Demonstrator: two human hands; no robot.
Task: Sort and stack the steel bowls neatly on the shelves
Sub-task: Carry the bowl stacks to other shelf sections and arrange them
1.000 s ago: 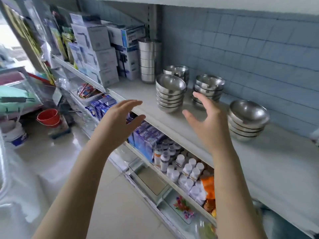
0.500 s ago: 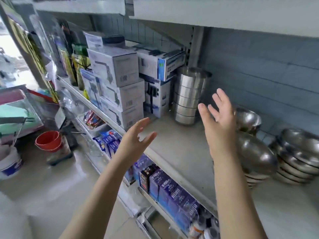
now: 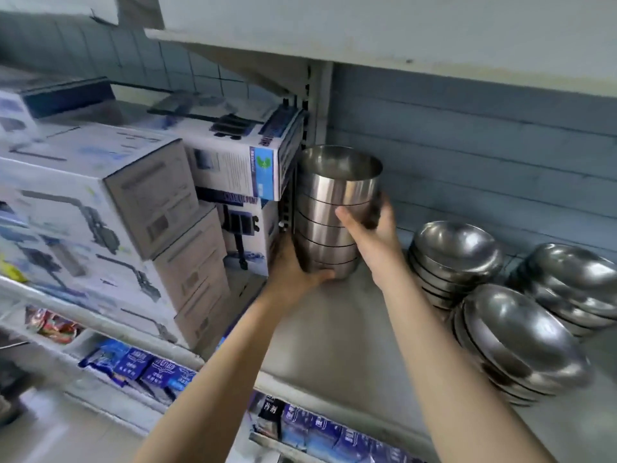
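— Where do your hands sit?
— Both are on the stack (image 3: 337, 192), a tall upright column of nested steel bowls. Your left hand (image 3: 293, 272) clasps its foot, thumb curled along the lowest rim at the front. Your right hand (image 3: 377, 235) wraps the middle from the opposite side, thumb laid across the front, fingers gone round the back.
— Is it down on the shelf (image 3: 334, 329)?
— You hold it at the shelf's level. Your left palm hides the foot and the frame is blurred, so I cannot tell whether it touches.
— What's around your grip?
— Just beyond your left hand are boxes (image 3: 150, 202) piled high, the nearest almost against the stack. Past your right wrist, well apart from the stack, three low piles (image 3: 457, 252) of wider bowls rest on the same shelf, two at the back and one nearer you. Below your forearms lie blue packets (image 3: 153, 372).
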